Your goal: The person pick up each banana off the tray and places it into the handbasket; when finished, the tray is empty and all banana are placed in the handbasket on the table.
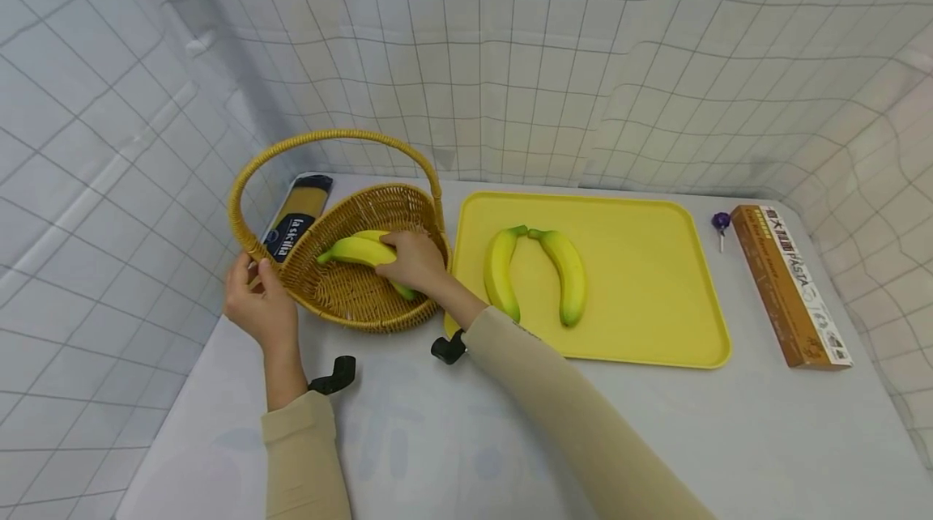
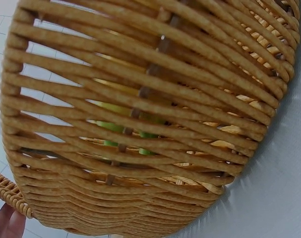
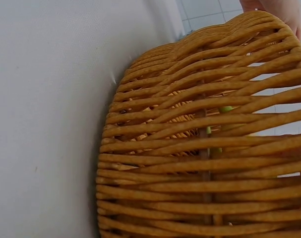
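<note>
Basket (image 1: pixel 342 293) holding bananas (image 1: pixel 355 251), tray (image 1: pixel 649 281) bearing two bananas (image 1: pixel 571 277)

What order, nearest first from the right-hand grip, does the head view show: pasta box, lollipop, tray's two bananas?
1. Left banana, on the tray
2. Right banana, beside it
3. Lollipop, right of tray
4. Pasta box, far right

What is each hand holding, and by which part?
The left hand holds the basket by the left base of its handle; the right hand appears to grip a banana around its middle.
</note>
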A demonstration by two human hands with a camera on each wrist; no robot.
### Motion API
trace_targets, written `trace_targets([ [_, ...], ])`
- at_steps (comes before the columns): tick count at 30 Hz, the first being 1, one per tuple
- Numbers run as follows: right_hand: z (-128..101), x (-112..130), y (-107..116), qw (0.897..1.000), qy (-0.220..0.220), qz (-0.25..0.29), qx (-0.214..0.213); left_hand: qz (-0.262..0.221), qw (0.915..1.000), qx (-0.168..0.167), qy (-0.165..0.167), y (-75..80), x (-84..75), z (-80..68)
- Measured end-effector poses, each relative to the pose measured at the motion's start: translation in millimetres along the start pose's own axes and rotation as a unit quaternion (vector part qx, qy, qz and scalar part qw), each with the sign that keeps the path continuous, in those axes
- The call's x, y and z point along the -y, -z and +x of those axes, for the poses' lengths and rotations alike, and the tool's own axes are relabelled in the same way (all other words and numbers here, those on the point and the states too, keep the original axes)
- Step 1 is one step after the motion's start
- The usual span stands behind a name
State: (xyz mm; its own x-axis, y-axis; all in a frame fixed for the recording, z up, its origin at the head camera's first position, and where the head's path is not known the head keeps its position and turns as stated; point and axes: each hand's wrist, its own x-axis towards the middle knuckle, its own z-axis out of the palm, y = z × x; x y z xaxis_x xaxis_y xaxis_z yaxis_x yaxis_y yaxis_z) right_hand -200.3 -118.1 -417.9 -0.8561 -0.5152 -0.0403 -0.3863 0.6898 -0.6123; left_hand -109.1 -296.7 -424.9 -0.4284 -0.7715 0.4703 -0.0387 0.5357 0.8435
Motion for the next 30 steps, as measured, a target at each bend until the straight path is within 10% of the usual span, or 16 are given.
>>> trace_targets([
  [30,2.1,-1.5,-8.5,0.998,-0.054,-0.023,-0.026,0.007,0.9999,0.009,-0.006,0.9,2.4,0.8],
])
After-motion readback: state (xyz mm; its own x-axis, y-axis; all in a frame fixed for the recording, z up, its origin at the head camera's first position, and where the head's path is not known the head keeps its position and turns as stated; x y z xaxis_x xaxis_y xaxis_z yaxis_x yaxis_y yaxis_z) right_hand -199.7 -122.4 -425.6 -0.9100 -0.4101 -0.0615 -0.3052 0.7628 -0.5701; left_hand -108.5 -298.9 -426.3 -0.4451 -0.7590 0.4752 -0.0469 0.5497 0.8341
